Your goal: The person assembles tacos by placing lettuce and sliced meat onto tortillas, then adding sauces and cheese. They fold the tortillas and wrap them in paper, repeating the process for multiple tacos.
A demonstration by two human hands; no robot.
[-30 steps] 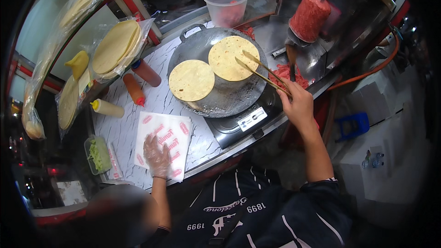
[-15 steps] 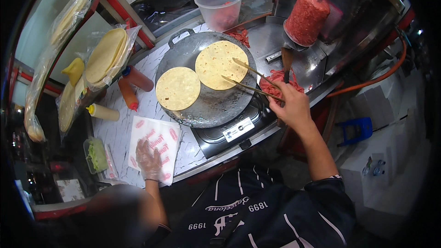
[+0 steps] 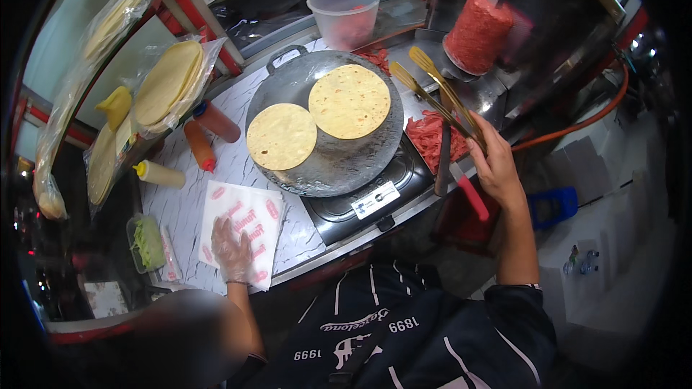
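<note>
My right hand (image 3: 496, 166) is closed around brass-coloured tongs (image 3: 430, 66), lifted at the right of the griddle with their tips apart and nothing between them. Two round tortillas (image 3: 349, 102) lie side by side on the dark round griddle (image 3: 346, 162); the left tortilla (image 3: 281, 137) is smaller. My left hand (image 3: 233, 251), in a clear plastic glove, rests flat with fingers spread on a stack of white and red printed wrapping papers (image 3: 263, 245). Below the tongs are shredded red meat (image 3: 425, 137), a dark long-bladed tool (image 3: 444, 162) and a red handle (image 3: 470, 193).
A meat cone (image 3: 479, 32) stands on its spit at the back right. Behind the griddle is a clear plastic tub (image 3: 346, 14). Sauce bottles (image 3: 200, 145), a box of shredded lettuce (image 3: 148, 243) and bagged tortillas (image 3: 169, 83) are at the left. The griddle sits on a black stove (image 3: 331, 223).
My right hand has drawn the tongs off the larger tortilla, moving right and turning them upward toward the meat cone. The red handle now shows below. My left hand stays on the papers.
</note>
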